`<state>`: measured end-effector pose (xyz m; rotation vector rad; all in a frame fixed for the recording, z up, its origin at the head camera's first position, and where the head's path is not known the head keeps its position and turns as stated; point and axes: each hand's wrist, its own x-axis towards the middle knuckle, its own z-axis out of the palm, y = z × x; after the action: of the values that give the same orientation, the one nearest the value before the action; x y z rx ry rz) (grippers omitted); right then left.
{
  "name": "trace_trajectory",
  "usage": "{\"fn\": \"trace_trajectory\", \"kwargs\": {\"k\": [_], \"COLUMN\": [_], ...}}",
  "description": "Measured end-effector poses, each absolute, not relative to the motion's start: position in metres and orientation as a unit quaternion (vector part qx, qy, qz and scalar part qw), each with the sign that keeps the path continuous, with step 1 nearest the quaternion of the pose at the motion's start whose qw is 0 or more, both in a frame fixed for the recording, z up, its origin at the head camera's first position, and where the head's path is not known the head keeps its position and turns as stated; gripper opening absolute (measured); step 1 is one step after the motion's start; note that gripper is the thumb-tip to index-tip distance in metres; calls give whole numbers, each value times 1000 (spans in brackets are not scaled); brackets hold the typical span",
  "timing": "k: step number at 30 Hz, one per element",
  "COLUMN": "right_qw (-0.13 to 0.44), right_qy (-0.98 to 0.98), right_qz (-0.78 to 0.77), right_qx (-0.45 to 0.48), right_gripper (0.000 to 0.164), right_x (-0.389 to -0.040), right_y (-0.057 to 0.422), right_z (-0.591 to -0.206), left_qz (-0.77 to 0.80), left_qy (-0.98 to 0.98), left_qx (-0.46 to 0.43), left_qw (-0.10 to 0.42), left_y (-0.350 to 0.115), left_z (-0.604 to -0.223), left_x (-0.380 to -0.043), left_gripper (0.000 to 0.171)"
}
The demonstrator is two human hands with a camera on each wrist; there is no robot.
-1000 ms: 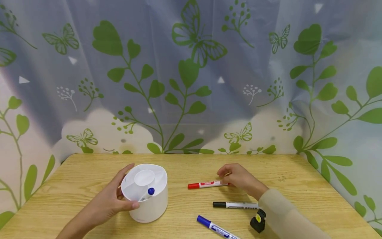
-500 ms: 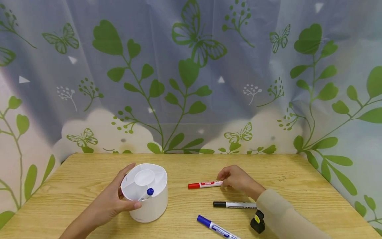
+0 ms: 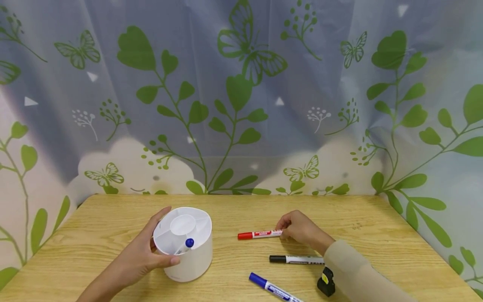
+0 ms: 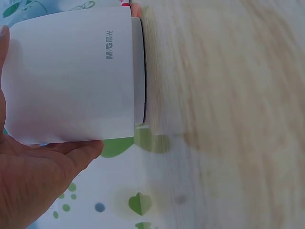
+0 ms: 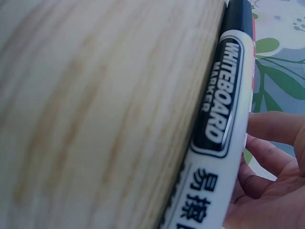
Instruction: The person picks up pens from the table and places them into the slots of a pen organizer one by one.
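Note:
A white pen holder [image 3: 194,262] with several compartments stands on the table at left. My left hand [image 3: 139,253] grips its side, thumb at the front near the rim and fingers round the back. In the left wrist view, that hand [image 4: 43,176] lies along the holder's wall [image 4: 71,76]. A blue-ended pen [image 3: 189,243] leans in a front compartment. To the right, my right hand [image 3: 302,228] pinches the white end of a red whiteboard marker [image 3: 260,235], which lies flat with its red cap leftward. Its fingertips are partly hidden in the right wrist view.
A black whiteboard marker [image 3: 296,259] lies nearer me, its right end behind the sleeve [image 3: 358,268]. Closer still is a blue marker [image 3: 273,288], cut off by the frame. A small black device [image 3: 326,282] sits by the right wrist. Behind the table hangs a patterned curtain [image 3: 241,126].
My right hand has shifted slightly down, and its fingers have come together on the red marker's end. The marker appears slightly rolled. The left hand and pen holder stay nearly still.

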<state>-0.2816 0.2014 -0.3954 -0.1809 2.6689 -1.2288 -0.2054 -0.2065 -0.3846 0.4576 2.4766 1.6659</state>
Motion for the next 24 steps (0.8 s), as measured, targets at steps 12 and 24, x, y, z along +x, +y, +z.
{"fn": "trace_trajectory", "kwargs": {"k": [12,24], "right_qw": [114,122], "right_qy": [882,851], "right_qz": [-448,-503], "right_qx": [-90,-89], "right_gripper": [12,11], "right_x": [-279,-279], "right_y": [206,207], "right_z": [-390,-382], "left_qz": [532,526], "left_qy": [832,837], "left_qx": [146,141], "left_qw": [60,49], "left_y": [-206,-204], "left_z": [-384,-384], "left_x": [-205,-203], "left_gripper": [123,122]}}
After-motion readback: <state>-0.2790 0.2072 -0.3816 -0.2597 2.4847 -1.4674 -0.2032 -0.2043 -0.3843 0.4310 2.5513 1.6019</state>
